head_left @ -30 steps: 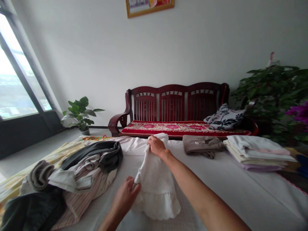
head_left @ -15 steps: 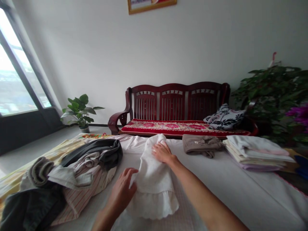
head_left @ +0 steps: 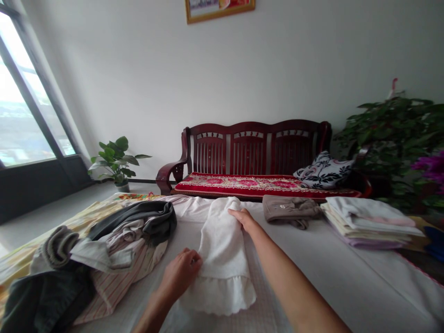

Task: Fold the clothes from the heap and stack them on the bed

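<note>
A white garment with a ruffled, scalloped hem point(head_left: 225, 249) lies in a long narrow shape on the pale sheet, hem towards me. My right hand point(head_left: 243, 219) is closed on its far right edge, with the thumb on top and the other fingers mostly out of sight under the cloth. At the garment's left edge, lower down, my left hand point(head_left: 183, 270) has its fingers curled in and pinches the cloth; its fingertips are partly hidden.
A loose heap of clothes point(head_left: 114, 273) lies on the left. Right of the garment are a folded brown garment point(head_left: 291, 209) and a stack of folded clothes point(head_left: 371, 224). Behind stands a dark red wooden bench point(head_left: 249, 143) with a patterned cushion point(head_left: 324, 171); plants flank it.
My right hand has gone from lying flat on the garment to gripping its far right edge. My left hand has moved slightly right, its spread fingers now curled at the garment's left edge.
</note>
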Demonstrator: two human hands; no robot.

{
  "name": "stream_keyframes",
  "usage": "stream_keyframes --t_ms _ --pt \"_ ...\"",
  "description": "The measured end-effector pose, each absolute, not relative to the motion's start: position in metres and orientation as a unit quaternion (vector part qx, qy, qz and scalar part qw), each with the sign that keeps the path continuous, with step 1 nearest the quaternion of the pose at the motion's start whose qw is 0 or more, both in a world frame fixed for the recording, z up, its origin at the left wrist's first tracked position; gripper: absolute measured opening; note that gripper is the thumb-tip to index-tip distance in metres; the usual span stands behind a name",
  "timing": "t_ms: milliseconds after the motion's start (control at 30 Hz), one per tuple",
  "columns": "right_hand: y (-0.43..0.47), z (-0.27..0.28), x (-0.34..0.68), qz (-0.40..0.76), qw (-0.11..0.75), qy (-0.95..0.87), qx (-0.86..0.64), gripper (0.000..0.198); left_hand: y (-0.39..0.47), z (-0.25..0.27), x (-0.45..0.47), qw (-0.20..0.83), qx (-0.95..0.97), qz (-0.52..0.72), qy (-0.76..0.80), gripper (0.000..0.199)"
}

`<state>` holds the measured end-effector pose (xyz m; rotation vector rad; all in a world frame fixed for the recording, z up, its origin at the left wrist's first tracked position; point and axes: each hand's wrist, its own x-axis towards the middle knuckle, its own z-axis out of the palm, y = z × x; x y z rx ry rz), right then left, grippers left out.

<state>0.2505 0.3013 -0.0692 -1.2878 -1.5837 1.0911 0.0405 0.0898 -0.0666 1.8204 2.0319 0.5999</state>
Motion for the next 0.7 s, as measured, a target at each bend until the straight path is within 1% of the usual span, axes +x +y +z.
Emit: stream_keyframes --t_ms 67,100,167,233,300,367,433,500,567,700 --pt "0.301 -0.063 0.246 0.49 0.381 -0.591 -0.515 0.025 0.105 -0.073 0.036 0.202 0.611 0.28 0.712 0.026" --pt "0.299 -0.058 0.244 0.518 0.374 -0.575 -0.511 0.023 0.114 -0.074 0.034 0.226 0.588 0.325 0.705 0.032" --pt "0.295 -0.046 0.241 0.566 0.37 -0.552 -0.488 0.022 0.134 -0.071 0.032 0.286 0.533 0.417 0.679 0.054" --pt "0.288 -0.033 0.241 0.603 0.374 -0.535 -0.458 0.024 0.152 -0.06 0.033 0.345 0.477 0.481 0.65 0.078" --pt "0.278 -0.018 0.242 0.627 0.385 -0.526 -0.427 0.029 0.167 -0.044 0.037 0.391 0.45 0.516 0.615 0.092" --pt "0.268 -0.001 0.244 0.65 0.397 -0.531 -0.372 0.036 0.179 -0.025 0.043 0.452 0.464 0.526 0.551 0.092" --pt "0.26 0.02 0.246 0.662 0.408 -0.55 -0.306 0.04 0.19 -0.006 0.049 0.525 0.487 0.512 0.475 0.082" --pt "0.256 0.045 0.25 0.644 0.433 -0.576 -0.257 0.042 0.203 0.014 0.056 0.563 0.489 0.506 0.433 0.073" --pt "0.255 0.074 0.256 0.588 0.482 -0.604 -0.238 0.041 0.217 0.039 0.063 0.54 0.487 0.545 0.419 0.066" --pt "0.248 0.123 0.275 0.43 0.568 -0.667 -0.217 0.04 0.239 0.095 0.076 0.41 0.534 0.653 0.347 0.063"
